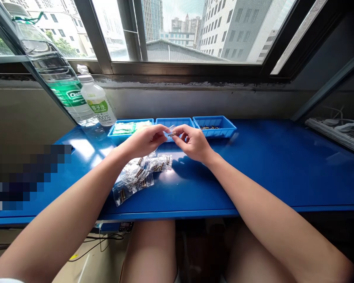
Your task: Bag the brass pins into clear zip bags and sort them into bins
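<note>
My left hand (144, 140) pinches a small clear plastic bag (169, 129) above the blue table, in front of the bins. Between the thumb and fingers of my right hand (194, 143) are a few thin, brass-coloured metal pieces (172, 134), held right at the bag; whether their tips are inside it I cannot tell. Below my left hand lies a heap of clear bags (135, 175) with similar metal pieces in them. Behind my hands stand three blue bins: the left bin (114, 137) holds green-and-white packets (124, 128), the middle bin (174, 122) is partly hidden, and the right bin (228, 127) contains small dark-and-brass pieces (211, 127).
A large water bottle (57, 74) and a smaller white bottle (97, 100) stand at the back left of the blue table (271, 169). A power strip (339, 129) with a plug is at the far right. A window (177, 35) rises behind; cables (106, 237) hang below.
</note>
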Action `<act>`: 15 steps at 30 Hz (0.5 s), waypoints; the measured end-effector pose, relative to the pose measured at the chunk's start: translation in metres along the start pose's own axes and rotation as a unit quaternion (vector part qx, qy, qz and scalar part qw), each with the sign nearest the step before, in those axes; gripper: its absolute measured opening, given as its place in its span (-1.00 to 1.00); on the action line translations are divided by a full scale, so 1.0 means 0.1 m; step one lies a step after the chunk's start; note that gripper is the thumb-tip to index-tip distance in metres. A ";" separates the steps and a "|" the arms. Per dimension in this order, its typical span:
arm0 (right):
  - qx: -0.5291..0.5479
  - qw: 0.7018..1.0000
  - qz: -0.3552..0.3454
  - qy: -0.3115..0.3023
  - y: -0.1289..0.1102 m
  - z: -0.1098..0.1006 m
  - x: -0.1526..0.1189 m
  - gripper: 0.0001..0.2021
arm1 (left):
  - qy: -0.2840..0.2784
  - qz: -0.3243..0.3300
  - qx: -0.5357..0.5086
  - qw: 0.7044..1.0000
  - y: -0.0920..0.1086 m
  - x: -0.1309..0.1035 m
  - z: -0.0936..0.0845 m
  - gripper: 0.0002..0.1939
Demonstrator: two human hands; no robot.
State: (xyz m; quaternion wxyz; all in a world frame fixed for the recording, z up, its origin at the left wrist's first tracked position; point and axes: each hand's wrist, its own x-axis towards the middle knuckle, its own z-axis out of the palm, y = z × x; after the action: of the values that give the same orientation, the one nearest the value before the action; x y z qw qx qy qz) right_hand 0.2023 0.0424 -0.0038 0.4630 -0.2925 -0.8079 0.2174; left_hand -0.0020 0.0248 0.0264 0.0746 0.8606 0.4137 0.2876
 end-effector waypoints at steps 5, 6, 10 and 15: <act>0.045 0.999 0.010 0.019 0.04 0.01 0.00 -0.85 | -0.014 -0.026 -0.006 1.000 -0.02 0.00 0.01 -0.66; 0.040 0.999 0.003 0.011 0.04 0.00 0.00 -0.88 | -0.016 -0.028 -0.017 0.999 -0.03 0.00 0.01 -0.65; 0.023 0.999 -0.019 -0.020 0.00 -0.03 -0.01 -0.90 | -0.021 -0.046 -0.060 0.997 -0.04 -0.01 0.01 -0.55; 0.004 1.000 0.002 0.030 -0.03 -0.04 -0.01 -0.86 | -0.005 -0.059 -0.001 0.998 -0.02 0.00 -0.10 -0.69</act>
State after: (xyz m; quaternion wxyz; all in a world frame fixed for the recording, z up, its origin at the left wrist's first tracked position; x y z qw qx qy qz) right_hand 0.2053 0.0402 -0.0004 0.4877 -0.2984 -0.7925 0.2125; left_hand -0.0084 0.0253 0.0337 0.0939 0.8360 0.4631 0.2790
